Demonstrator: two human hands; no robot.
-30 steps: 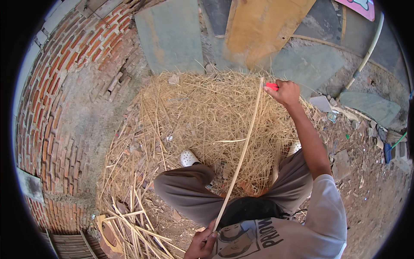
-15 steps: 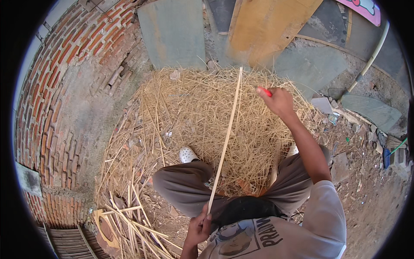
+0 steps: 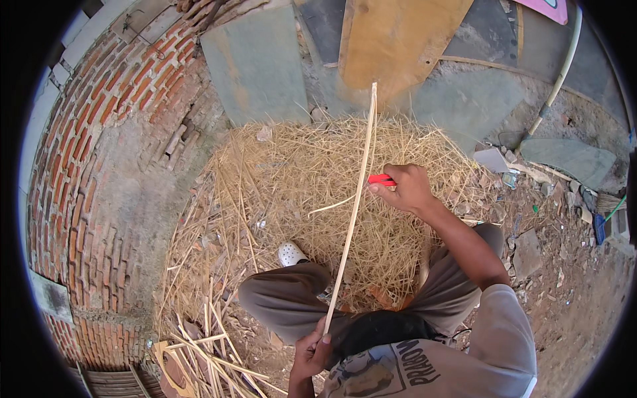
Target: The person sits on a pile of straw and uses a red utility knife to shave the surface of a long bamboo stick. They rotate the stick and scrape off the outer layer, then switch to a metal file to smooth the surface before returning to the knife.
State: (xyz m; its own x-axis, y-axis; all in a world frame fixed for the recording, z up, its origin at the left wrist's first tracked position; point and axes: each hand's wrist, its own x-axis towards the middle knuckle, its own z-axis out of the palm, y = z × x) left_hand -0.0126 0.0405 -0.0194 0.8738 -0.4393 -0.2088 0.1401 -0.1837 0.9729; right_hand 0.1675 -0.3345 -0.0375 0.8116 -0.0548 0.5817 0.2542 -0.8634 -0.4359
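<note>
My left hand (image 3: 310, 353) grips the near end of a long pale cane strip (image 3: 353, 205) that runs away from me over my knees. My right hand (image 3: 406, 189) holds a red-handled knife (image 3: 381, 180) against the strip about halfway along. A thin curl of shaving (image 3: 332, 205) peels off to the left just below the knife. Under the strip lies a big heap of straw-coloured shavings (image 3: 292, 166). A white shoe (image 3: 290, 253) shows by my left knee.
A brick wall (image 3: 86, 172) curves along the left. Grey slabs (image 3: 255, 63) and a wooden board (image 3: 398, 40) lean behind the heap. Cut cane strips (image 3: 199, 348) lie at lower left. Rubble, flat stones and a pale pipe (image 3: 554, 86) are on the right.
The strip's far end has swung left and now points straight away. My right hand has drawn the knife back along it toward me, and the left hand has shifted right.
</note>
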